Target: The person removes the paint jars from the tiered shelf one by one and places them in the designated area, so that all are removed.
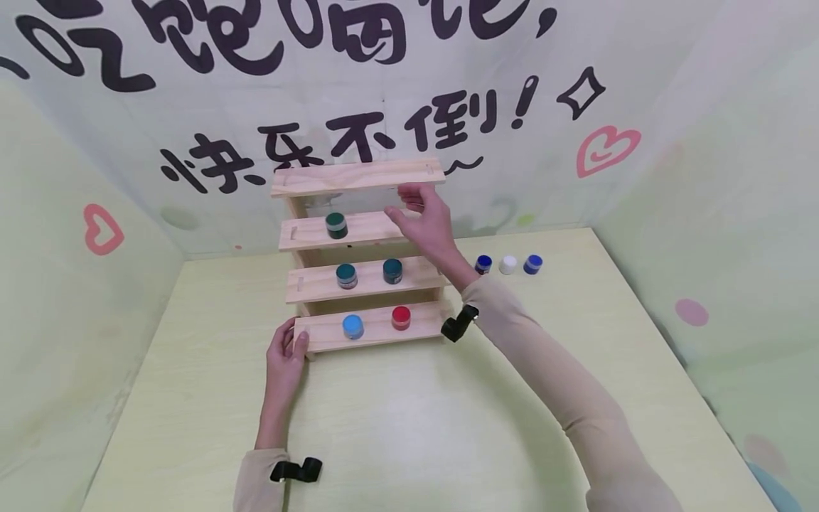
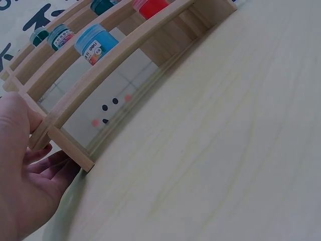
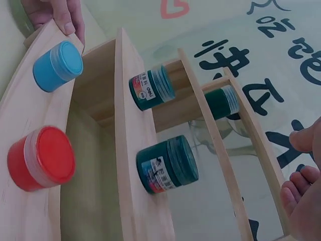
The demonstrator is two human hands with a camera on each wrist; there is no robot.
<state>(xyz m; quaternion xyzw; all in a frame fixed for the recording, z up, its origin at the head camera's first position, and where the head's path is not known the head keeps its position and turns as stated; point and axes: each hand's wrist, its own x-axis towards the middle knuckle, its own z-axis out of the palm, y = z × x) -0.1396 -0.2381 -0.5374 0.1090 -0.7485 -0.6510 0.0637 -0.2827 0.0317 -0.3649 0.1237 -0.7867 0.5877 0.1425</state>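
A four-tier wooden rack [image 1: 377, 334] stands on the table. My left hand [image 1: 286, 353] grips the left end of its lowest board, thumb on top and fingers around the edge. Up between the top two boards is my right hand [image 1: 427, 219], thumb apart from bent fingers, with nothing visible between them. The lowest board carries a light blue paint jar [image 1: 352, 326] and a red paint jar [image 1: 401, 318]. One tier higher sit two teal jars, the left one [image 1: 346, 275] and the right one [image 1: 393, 271]. A dark green jar [image 1: 336, 225] occupies the third board.
Right of the rack, partly behind my right forearm, a dark blue jar [image 1: 483, 264], a white jar [image 1: 508, 265] and a blue jar [image 1: 533, 264] stand in a row on the table [image 1: 397, 427]. A printed wall covering [image 1: 384, 92] rises behind.
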